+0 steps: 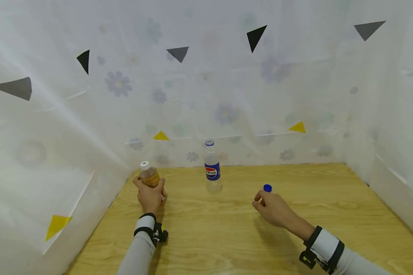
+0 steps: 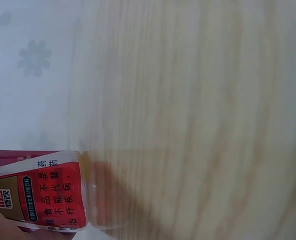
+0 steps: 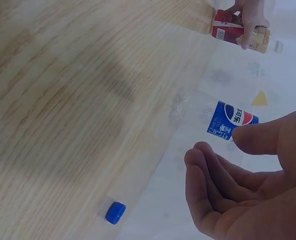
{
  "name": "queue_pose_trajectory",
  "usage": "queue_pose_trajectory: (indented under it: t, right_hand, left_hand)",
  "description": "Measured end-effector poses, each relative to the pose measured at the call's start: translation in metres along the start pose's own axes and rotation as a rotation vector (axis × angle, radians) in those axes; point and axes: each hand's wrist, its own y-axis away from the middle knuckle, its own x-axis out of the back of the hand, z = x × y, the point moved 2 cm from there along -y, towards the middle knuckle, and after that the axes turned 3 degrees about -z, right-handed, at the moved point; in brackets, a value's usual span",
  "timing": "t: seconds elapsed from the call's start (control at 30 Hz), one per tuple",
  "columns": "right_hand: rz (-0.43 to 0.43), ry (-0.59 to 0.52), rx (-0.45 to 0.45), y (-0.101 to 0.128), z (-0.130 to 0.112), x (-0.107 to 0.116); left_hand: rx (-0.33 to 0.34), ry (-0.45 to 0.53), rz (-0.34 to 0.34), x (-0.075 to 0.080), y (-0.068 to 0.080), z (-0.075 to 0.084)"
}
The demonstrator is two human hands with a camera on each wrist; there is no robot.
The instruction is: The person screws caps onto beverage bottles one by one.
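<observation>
My left hand (image 1: 149,198) grips a drink bottle (image 1: 150,177) with a white cap, upright at the table's left. Its red and gold label (image 2: 52,192) fills the lower left corner of the left wrist view. Over the right part of the table, my right hand (image 1: 276,210) holds nothing, its fingers loosely bent. Just beyond it in the head view lies a blue bottle cap (image 1: 267,188), which the right wrist view shows apart from the fingers. A clear, uncapped Pepsi bottle (image 1: 212,172) with a blue label stands between the hands.
The wooden table (image 1: 206,229) reaches back to a white flowered curtain (image 1: 206,95), which also hangs at both sides. Black, grey and yellow triangles mark the curtain. Each wrist carries a strapped camera.
</observation>
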Motion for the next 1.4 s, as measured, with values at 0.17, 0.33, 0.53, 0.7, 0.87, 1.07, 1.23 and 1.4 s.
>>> queue_pose_trajectory:
  t: [0.17, 0.33, 0.53, 0.7, 0.87, 1.07, 1.23, 1.4]
  right_hand:
    - [-0.001, 0.0, 0.006, 0.0, 0.0, 0.0]
    - [-0.006, -0.001, -0.008, -0.001, 0.002, 0.0]
    - [-0.004, 0.002, 0.001, -0.001, 0.003, -0.001]
    - [-0.003, 0.001, -0.002, -0.001, 0.004, -0.001]
    - [-0.01, -0.004, -0.017, -0.001, 0.004, -0.002]
    - [-0.022, -0.007, -0.02, -0.002, 0.002, -0.003]
    - [-0.025, -0.008, -0.017, -0.003, 0.002, -0.003]
    - [-0.02, 0.003, -0.007, -0.003, 0.003, -0.003]
  left_hand:
    - [-0.007, 0.004, -0.007, 0.001, 0.0, 0.002]
    - [-0.009, 0.0, -0.025, 0.003, 0.001, 0.0]
    - [-0.059, -0.015, -0.041, 0.01, -0.001, 0.003]
    - [-0.136, -0.065, -0.034, 0.017, -0.009, 0.029]
    - [-0.337, -0.091, 0.056, 0.02, -0.012, 0.069]
    - [-0.592, -0.072, 0.151, 0.005, 0.004, 0.114]
    - [-0.562, -0.05, -0.058, -0.026, 0.019, 0.143]
    - [-0.408, -0.082, -0.348, -0.07, 0.034, 0.153]
